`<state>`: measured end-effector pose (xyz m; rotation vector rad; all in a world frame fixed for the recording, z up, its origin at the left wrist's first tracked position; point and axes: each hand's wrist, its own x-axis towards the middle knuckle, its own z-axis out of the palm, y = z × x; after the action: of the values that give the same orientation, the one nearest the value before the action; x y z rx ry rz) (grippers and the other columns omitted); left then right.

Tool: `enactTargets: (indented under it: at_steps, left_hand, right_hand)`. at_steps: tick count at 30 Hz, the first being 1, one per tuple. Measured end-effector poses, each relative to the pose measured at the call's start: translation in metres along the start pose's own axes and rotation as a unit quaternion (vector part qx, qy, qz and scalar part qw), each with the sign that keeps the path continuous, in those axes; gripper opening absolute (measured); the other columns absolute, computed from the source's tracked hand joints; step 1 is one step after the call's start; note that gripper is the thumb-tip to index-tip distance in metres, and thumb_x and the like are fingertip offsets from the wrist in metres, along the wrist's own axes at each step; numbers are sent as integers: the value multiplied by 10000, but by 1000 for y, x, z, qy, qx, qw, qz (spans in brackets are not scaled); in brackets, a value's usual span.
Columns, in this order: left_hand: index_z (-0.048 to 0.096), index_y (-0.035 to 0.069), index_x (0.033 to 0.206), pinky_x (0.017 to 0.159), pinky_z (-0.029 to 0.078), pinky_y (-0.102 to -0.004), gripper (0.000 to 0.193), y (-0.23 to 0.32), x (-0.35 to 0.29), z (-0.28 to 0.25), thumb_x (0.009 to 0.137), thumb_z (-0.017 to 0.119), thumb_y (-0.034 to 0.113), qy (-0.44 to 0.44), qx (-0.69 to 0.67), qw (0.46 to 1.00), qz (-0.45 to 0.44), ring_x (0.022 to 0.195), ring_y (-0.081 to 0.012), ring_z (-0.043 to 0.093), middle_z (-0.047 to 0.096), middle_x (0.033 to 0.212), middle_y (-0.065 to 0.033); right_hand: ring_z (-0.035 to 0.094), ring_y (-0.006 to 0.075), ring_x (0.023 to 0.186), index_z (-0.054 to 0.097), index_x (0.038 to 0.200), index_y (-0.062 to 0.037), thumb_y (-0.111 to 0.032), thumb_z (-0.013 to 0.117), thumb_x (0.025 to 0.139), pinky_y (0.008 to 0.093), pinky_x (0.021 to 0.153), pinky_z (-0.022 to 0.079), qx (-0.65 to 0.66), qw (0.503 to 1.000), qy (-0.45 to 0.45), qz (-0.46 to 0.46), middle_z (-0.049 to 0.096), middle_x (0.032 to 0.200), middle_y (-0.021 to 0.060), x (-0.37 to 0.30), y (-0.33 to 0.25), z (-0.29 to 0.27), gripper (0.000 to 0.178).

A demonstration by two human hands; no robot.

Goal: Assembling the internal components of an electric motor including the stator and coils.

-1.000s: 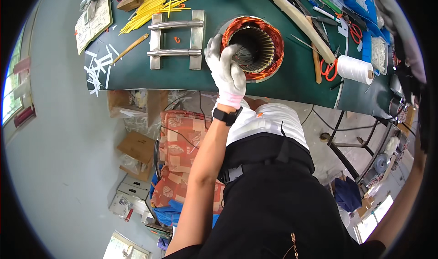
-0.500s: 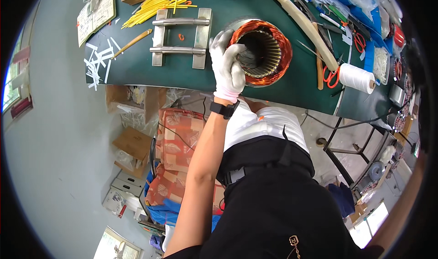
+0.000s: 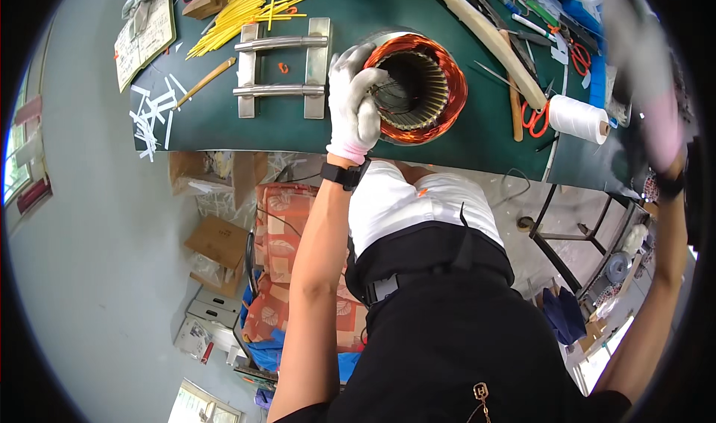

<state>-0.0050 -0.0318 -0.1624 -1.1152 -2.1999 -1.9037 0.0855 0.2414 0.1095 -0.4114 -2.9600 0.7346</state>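
A motor stator [image 3: 453,87] wound with orange copper wire stands near the table's front edge, its slotted bore facing up. My left hand [image 3: 353,102], in a white glove, grips its left rim, fingers bent over the edge toward the bore. My right hand [image 3: 643,58], also gloved, is far off at the right edge of the table, smeared by motion. It is over the tools and supplies there, and its fingers cannot be made out.
A metal frame with two bars [image 3: 316,73] lies left of the stator, near yellow sticks [image 3: 239,13] and white strips [image 3: 153,110]. To the right are a wooden stick [image 3: 488,39], red-handled scissors [image 3: 535,117] and a white thread spool [image 3: 578,120].
My right hand has come into view at the upper right, moving fast. My left hand keeps its place on the stator; the whole view has shifted slightly.
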Motion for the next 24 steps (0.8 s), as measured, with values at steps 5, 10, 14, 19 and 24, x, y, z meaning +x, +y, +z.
enactTargets:
  at_steps: [5, 10, 14, 19, 24]
  left_hand:
    - [662, 88, 1024, 1143, 329, -535, 306, -2, 22, -15, 763, 505, 51, -103, 34, 994, 26, 1273, -408, 516, 598, 1354, -170]
    - [692, 126, 1070, 1120, 369, -496, 386, 7, 44, -31, 742, 519, 18, -204, 58, 977, 13, 1264, -406, 515, 580, 1381, -165]
    - [694, 117, 1123, 1094, 405, -478, 388, 20, 47, -45, 770, 566, 15, -241, 110, 964, -17, 1268, -420, 513, 567, 1375, -211]
    - [604, 66, 1246, 1081, 415, -491, 494, 54, 41, -44, 760, 586, -24, -147, 74, 980, -116, 1274, -436, 504, 510, 1400, -229]
    - [636, 80, 1140, 1051, 420, -516, 422, 93, 28, -16, 725, 702, 124, -278, 242, 927, 65, 1218, -382, 536, 588, 1242, -153]
  right_hand:
    - [653, 410, 797, 586, 1043, -28, -168, 674, 842, 453, 679, 511, -163, 924, -343, -51, 632, 858, 205, -69, 61, 33, 260]
    - [616, 206, 601, 588, 1073, -18, -209, 693, 862, 363, 570, 478, 134, 951, -232, 155, 551, 700, 116, -98, 96, 67, 303]
    - [532, 101, 459, 566, 1099, -43, -239, 697, 917, 286, 452, 420, 278, 909, -61, 305, 532, 596, 18, -130, 122, 173, 298]
    - [671, 307, 565, 561, 1091, -70, -328, 686, 933, 417, 534, 496, 253, 931, -29, 262, 623, 644, 160, -137, 169, 270, 327]
    - [671, 381, 664, 552, 1103, -73, -363, 651, 950, 460, 613, 510, 258, 909, -61, 322, 628, 732, 223, -109, 171, 278, 342]
